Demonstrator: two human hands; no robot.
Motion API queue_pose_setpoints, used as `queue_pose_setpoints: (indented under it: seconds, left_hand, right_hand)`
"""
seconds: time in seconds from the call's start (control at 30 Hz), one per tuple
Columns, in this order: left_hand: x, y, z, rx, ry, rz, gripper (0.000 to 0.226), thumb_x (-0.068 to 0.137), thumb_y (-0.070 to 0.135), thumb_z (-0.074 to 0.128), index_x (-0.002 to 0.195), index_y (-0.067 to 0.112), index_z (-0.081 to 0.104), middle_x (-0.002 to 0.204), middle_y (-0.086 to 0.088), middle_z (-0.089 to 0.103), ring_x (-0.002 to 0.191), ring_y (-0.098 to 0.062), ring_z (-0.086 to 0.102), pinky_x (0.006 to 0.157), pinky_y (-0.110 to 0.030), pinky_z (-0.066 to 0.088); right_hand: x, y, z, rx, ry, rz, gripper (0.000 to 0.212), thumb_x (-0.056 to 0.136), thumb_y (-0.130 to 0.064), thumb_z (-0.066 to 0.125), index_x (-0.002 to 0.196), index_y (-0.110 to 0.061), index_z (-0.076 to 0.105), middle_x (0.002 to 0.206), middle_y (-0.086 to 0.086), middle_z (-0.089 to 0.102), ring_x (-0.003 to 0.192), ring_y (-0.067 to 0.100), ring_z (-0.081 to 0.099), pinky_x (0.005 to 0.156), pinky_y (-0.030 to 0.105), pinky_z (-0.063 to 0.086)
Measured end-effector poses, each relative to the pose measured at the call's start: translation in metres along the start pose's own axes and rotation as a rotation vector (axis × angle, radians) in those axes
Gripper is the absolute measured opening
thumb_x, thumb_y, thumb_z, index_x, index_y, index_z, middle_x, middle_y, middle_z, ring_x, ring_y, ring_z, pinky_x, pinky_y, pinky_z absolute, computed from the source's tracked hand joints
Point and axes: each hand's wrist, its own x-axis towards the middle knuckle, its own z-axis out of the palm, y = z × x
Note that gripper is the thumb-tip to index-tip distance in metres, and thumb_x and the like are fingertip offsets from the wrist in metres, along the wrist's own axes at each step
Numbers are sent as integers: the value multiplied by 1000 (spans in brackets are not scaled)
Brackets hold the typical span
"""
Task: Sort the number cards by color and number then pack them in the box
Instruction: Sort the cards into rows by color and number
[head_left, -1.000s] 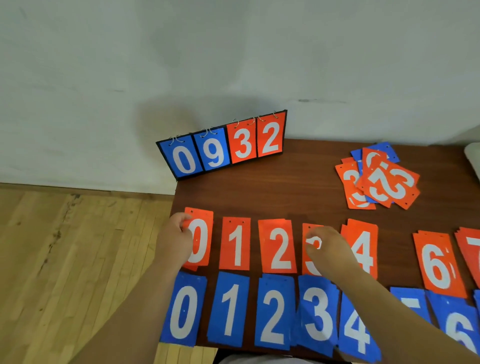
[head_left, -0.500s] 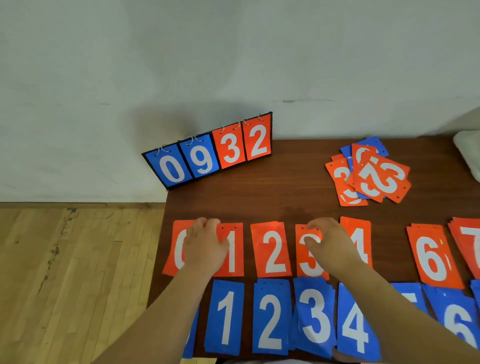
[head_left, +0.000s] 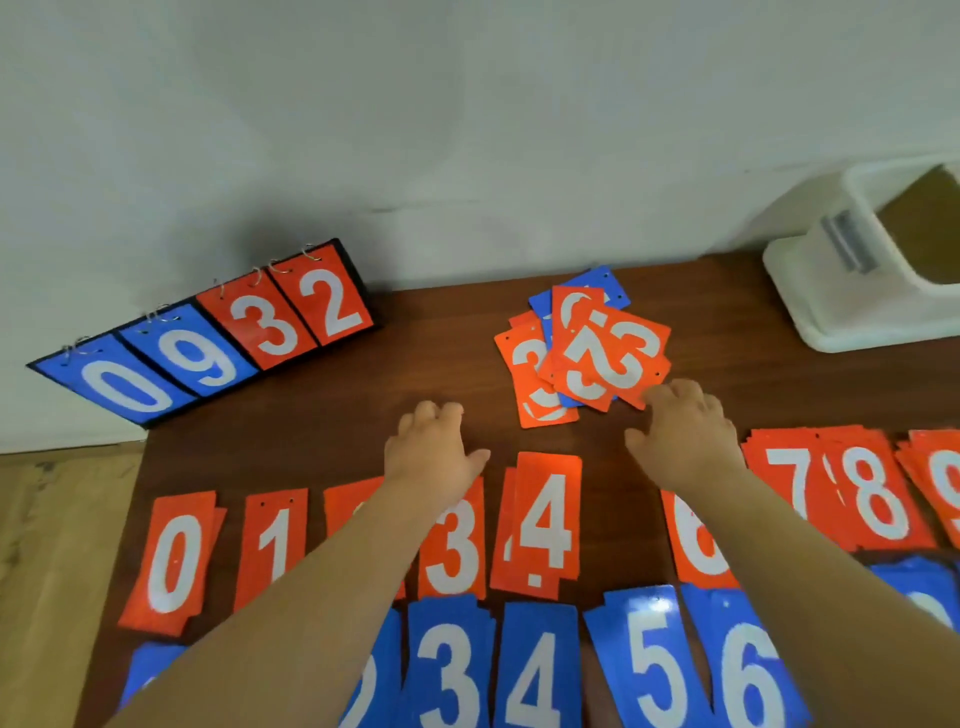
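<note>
A loose pile (head_left: 587, 353) of orange and blue number cards lies on a brown table (head_left: 441, 364). The right hand (head_left: 685, 436), fingers loosely spread, touches the pile's near right corner and grips nothing. The left hand (head_left: 431, 452), relaxed and empty, is near the pile's near left side. Nearer than the pile lie an orange row (head_left: 545, 525) and a blue row (head_left: 540, 670) of sorted cards. A white box (head_left: 852, 291) sits right of the pile.

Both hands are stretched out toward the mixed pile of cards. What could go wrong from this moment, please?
1. The left forearm lies across the sorted red row and blue row; drawing it back may drag cards out of order.
2. In the unsorted pile, red and blue cards overlap at angles, so the right hand may lift several together or misread a digit.
3. The red 4 stack is already uneven; a nudge could spread it.
</note>
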Motion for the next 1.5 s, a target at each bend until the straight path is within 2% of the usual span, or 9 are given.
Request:
queue_pose_setpoints:
  seconds: [0.2, 0.43, 0.7, 0.83, 1.07, 1.2, 1.27, 1.37, 1.5]
  left_hand:
    - [50, 92, 18, -169, -8, -162, 87, 79, 65, 73, 147, 24, 36, 143, -6, 43, 133, -30, 45, 101, -47, 48]
    - [67, 129, 35, -406, 75, -348, 94, 72, 41, 91, 145, 27, 34, 135, -7, 42, 126, -31, 52, 99, -46, 50]
    - [62, 133, 36, -587, 153, -341, 77, 81, 32, 86, 144, 29, 40, 135, -2, 57, 121, -24, 60, 96, -43, 54]
    - [46, 122, 34, -591, 161, -357, 67, 91, 32, 76, 147, 30, 39, 141, 0, 56, 129, -24, 56, 103, -44, 52]
    - [10, 82, 16, -575, 281, -404, 38, 101, 25, 62, 138, 30, 53, 144, -4, 56, 130, -26, 56, 96, -38, 55]
    - [-20, 52, 4, -645, 333, -382, 30, 102, 24, 59, 132, 26, 59, 140, -4, 59, 125, -25, 59, 79, -26, 53]
    - [-38, 36, -2, -682, 339, -361, 28, 103, 24, 58, 131, 26, 60, 139, -3, 60, 122, -22, 59, 82, -26, 53]
    - [-69, 6, -10, -731, 324, -343, 29, 103, 24, 56, 132, 29, 60, 138, 2, 58, 123, -20, 58, 83, -28, 55]
    - [-116, -38, -16, -810, 340, -296, 28, 103, 25, 54, 127, 37, 64, 139, 5, 60, 119, -21, 63, 93, -41, 59]
  right_hand:
    - [82, 28, -4, 109, -42, -81, 70, 89, -52, 65, 145, -16, 43, 148, 14, 37, 130, 40, 41, 103, 51, 42]
    - [116, 31, 15, 178, -55, -110, 83, 80, -49, 80, 144, -14, 41, 141, 11, 38, 126, 36, 42, 102, 46, 44]
    - [114, 50, 11, 409, -132, 7, 54, 85, -27, 80, 131, -19, 52, 132, 9, 56, 116, 31, 60, 89, 42, 54]
    - [96, 65, 9, 482, -39, 70, 42, 90, -12, 71, 127, -23, 56, 127, 7, 62, 110, 29, 63, 81, 37, 55]
    - [50, 62, 0, 662, 45, 101, 37, 96, -13, 65, 125, -35, 57, 129, -2, 64, 91, 18, 70, 72, 37, 64]
    - [21, 49, -10, 721, 18, 55, 37, 98, -14, 61, 127, -37, 55, 131, -1, 62, 80, 14, 67, 57, 25, 55]
    - [2, 41, -16, 732, -10, 3, 39, 99, -15, 60, 132, -35, 55, 137, -1, 59, 84, 10, 65, 55, 17, 48]
    - [-33, 25, -25, 745, -33, -92, 45, 99, -16, 63, 139, -34, 54, 144, -3, 54, 111, 17, 62, 63, 11, 45]
    - [-84, -1, -36, 833, 114, -127, 36, 93, -22, 73, 124, -35, 59, 129, -5, 61, 113, 19, 63, 85, 31, 57]
